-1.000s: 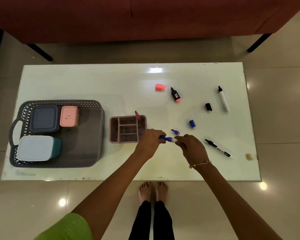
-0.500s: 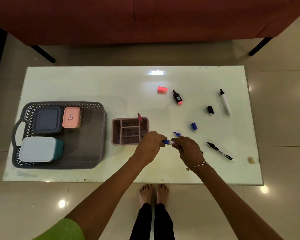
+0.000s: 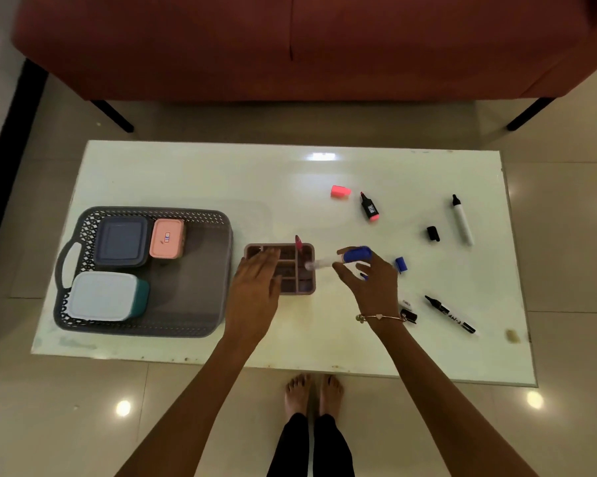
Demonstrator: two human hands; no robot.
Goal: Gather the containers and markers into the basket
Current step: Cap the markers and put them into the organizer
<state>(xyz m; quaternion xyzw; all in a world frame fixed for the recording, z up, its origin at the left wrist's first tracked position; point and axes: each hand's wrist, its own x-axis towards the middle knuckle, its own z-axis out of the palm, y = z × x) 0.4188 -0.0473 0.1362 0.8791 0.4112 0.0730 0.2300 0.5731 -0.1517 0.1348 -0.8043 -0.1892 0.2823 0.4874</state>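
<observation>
A grey basket (image 3: 200, 315) on the table's left holds a dark blue container (image 3: 119, 239), a pink container (image 3: 166, 237) and a white-lidded teal container (image 3: 104, 296). Right of it stands a mauve divided organiser (image 3: 305, 287) with a pink marker (image 3: 297, 243) upright in it. My right hand (image 3: 369, 277) grips a blue-capped marker (image 3: 338, 259), its white end over the organiser's right side. My left hand (image 3: 255, 284) hovers open over the organiser's left part. Loose on the table: a blue cap (image 3: 401, 264), a pink highlighter (image 3: 369, 207), its pink cap (image 3: 340, 191).
Farther right lie a white marker (image 3: 461, 220), a black cap (image 3: 433, 233), a black marker (image 3: 451, 315) and another black cap (image 3: 409, 316) by my wrist. A red sofa (image 3: 290, 46) stands beyond the glass table (image 3: 187, 173). My feet are under the near edge.
Both hands were joined on the blue marker in front of the organiser. Now the right hand alone carries it up and left over the organiser, and the left hand has let go and opened.
</observation>
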